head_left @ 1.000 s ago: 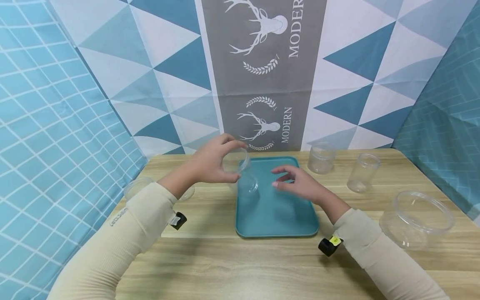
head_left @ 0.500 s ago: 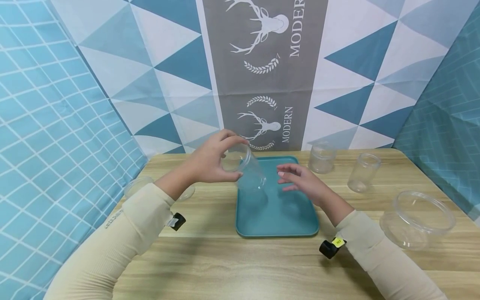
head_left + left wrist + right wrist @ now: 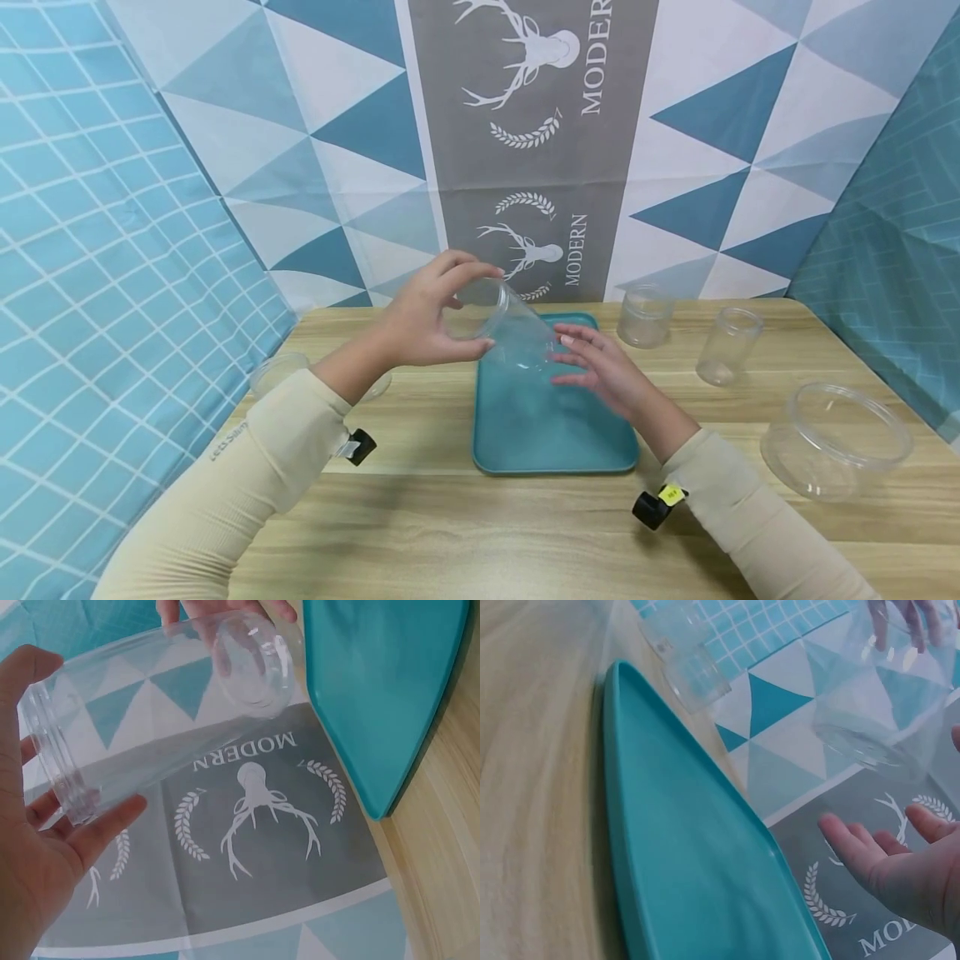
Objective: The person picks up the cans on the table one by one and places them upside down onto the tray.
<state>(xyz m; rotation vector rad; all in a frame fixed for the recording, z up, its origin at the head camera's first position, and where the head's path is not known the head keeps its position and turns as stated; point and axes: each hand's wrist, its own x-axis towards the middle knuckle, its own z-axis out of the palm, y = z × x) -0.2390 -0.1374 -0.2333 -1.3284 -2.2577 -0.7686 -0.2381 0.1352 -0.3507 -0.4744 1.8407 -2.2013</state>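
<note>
My left hand (image 3: 427, 321) grips a clear plastic jar (image 3: 517, 333) around its ridged neck, thumb on one side and fingers on the other. The jar is held in the air over the back left of a teal tray (image 3: 555, 437), tilted with its base down toward the right. In the left wrist view the jar (image 3: 165, 712) looks see-through, with nothing inside. My right hand (image 3: 600, 362) has its fingers spread, the fingertips close by the jar's base. In the right wrist view that hand (image 3: 907, 870) is palm up below the jar (image 3: 885, 712).
On the table's right stand a short clear jar (image 3: 645, 317), a taller clear jar (image 3: 727, 348) and a wide clear jar (image 3: 810, 458). More clear containers (image 3: 277, 371) sit at the left, partly behind my left forearm. A patterned cloth (image 3: 360, 150) hangs behind the table.
The jar has tipped further toward sideways, its base swinging up and right. My right hand drew back rightward, then came in toward the base with its fingers spreading.
</note>
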